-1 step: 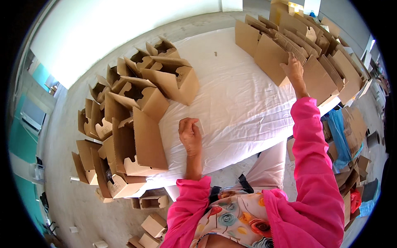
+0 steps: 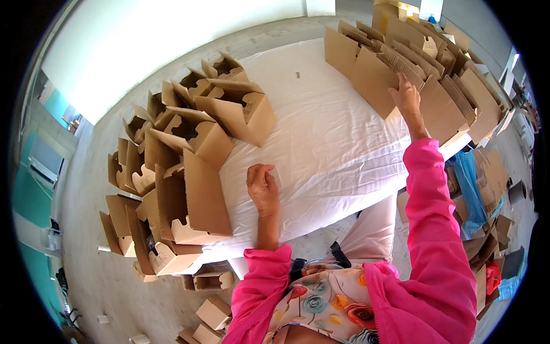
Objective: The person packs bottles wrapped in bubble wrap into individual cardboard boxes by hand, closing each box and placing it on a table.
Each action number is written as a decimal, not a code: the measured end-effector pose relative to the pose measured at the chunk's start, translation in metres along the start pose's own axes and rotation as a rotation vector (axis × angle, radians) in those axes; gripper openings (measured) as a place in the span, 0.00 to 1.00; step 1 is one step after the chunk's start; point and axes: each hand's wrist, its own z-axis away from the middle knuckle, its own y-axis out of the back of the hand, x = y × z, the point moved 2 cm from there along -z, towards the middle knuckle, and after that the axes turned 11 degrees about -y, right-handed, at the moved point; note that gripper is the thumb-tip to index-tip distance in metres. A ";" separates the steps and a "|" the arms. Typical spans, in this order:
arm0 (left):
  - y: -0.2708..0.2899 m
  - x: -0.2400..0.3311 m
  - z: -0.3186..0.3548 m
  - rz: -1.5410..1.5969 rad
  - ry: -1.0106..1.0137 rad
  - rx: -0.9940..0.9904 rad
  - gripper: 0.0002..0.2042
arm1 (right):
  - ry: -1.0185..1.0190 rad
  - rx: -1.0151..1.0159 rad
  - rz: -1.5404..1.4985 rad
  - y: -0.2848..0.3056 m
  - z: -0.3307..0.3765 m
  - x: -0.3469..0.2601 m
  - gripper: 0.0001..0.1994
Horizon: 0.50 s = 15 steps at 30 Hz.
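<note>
My right hand (image 2: 407, 97) reaches over the upper edge of a brown cardboard box (image 2: 372, 77) at the right of the table. Its fingers lie over the edge and the thumb rests against the side panel. Over the white cloth, my left hand (image 2: 263, 188) is curled, with the fingers bent inward. A small pale patch shows beside these fingers; whether the hand holds anything is hidden. Nearest to it on the left stands an open cardboard box (image 2: 209, 195) with raised flaps.
White cloth covers the table (image 2: 309, 126). Several open boxes (image 2: 243, 112) crowd its left side, some holding dark contents. More boxes (image 2: 450, 106) stand packed in rows at the right. A blue plastic bag (image 2: 470, 189) and loose cardboard lie below right; small boxes (image 2: 215, 312) lie below left.
</note>
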 end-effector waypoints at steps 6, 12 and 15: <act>0.008 0.017 -0.002 0.104 0.035 -0.038 0.13 | 0.214 -0.049 -0.425 0.065 0.084 -0.037 0.12; 0.028 0.133 -0.041 0.192 -0.225 -0.023 0.18 | 0.630 -0.314 -0.626 0.105 0.167 -0.069 0.10; 0.036 0.154 -0.056 0.185 -0.313 -0.264 0.17 | 0.625 -0.449 -0.602 0.116 0.182 -0.083 0.07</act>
